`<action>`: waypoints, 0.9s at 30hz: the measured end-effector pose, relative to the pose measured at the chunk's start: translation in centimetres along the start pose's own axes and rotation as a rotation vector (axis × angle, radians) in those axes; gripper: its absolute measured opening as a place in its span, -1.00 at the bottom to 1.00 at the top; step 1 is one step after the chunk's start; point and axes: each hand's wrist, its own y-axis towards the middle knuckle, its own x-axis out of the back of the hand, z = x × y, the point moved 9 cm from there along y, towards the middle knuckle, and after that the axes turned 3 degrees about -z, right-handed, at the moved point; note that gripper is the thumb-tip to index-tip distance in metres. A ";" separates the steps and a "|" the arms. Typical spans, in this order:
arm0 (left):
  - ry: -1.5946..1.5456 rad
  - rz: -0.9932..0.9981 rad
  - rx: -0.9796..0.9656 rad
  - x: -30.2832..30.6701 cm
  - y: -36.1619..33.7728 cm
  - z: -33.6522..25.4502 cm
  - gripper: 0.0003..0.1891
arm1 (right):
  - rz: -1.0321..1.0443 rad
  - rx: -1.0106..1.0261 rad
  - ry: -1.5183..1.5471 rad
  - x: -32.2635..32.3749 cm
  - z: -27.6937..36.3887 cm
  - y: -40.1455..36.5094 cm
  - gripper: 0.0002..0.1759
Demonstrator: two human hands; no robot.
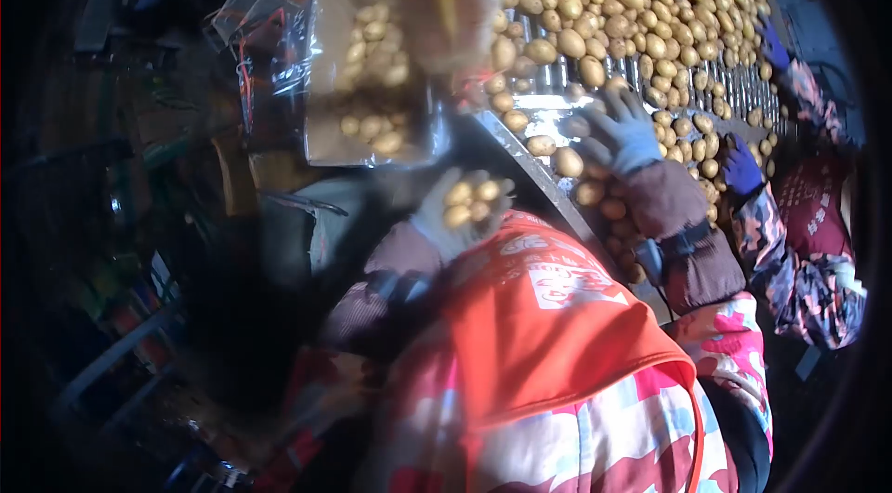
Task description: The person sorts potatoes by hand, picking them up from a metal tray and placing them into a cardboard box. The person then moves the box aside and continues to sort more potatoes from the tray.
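Now, the left hand [465, 205], in a pale knit glove, cups a cluster of small potatoes [472, 198], round and smooth-skinned, just below the plastic-lined box [321, 75], which is part filled with more of them; the right hand [618, 135], grey-blue gloved, lies splayed and loose on the roller table [548, 105], grasping nothing, one oval potato [569, 161] beside its fingers; tubers crowd the rollers beyond; a slanting metal rim [534, 182] edges the table; a co-worker's blue gloves [743, 168] sit at the far side.
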 end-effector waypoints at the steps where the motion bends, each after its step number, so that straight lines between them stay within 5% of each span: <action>1: -0.052 0.009 -0.055 1.0 -1.4 -1.2 -0.53 | 0.092 -0.079 -0.014 0.5 -0.3 -0.4 -0.41; 4: -0.171 0.096 -0.143 5.1 -5.7 -5.3 -0.59 | 0.281 -0.292 -0.145 4.8 1.7 1.8 -0.46; 6: -0.082 0.128 -0.510 7.1 -10.3 -8.8 -0.61 | 0.161 -0.269 0.011 1.8 0.7 3.1 -0.44; 8: -0.203 0.153 -0.810 12.5 -15.3 -13.1 -0.59 | 0.270 -0.153 0.246 -2.8 3.2 5.4 -0.43; 11: -0.342 -0.153 -1.267 17.1 -24.4 -17.1 -0.55 | 0.406 -0.022 0.031 -4.1 8.5 9.9 -0.36; 14: -0.275 -0.339 -1.383 19.2 -31.1 -18.0 -0.54 | 0.428 -0.097 0.007 -8.5 6.7 11.3 -0.51; 18: 0.018 -0.526 -1.248 19.8 -30.4 -17.9 -0.53 | 0.238 -0.195 0.407 -8.9 2.2 8.8 -0.65; 21: 0.305 -0.539 -0.771 19.1 -18.9 -17.0 -0.47 | 0.120 -0.268 0.642 -2.2 5.3 6.7 -0.68; 23: 0.508 -0.422 -0.514 6.0 -12.9 -7.8 -0.50 | 0.144 -0.170 0.805 -1.1 11.0 6.2 -0.69; 26: 0.561 -0.109 -0.328 -0.4 -3.6 -4.0 -0.51 | 0.174 -0.005 0.921 -1.3 17.1 4.2 -0.72; 27: 0.632 -0.163 -0.306 -1.3 -1.6 -3.0 -0.55 | 0.146 0.032 0.924 -0.5 17.7 3.5 -0.73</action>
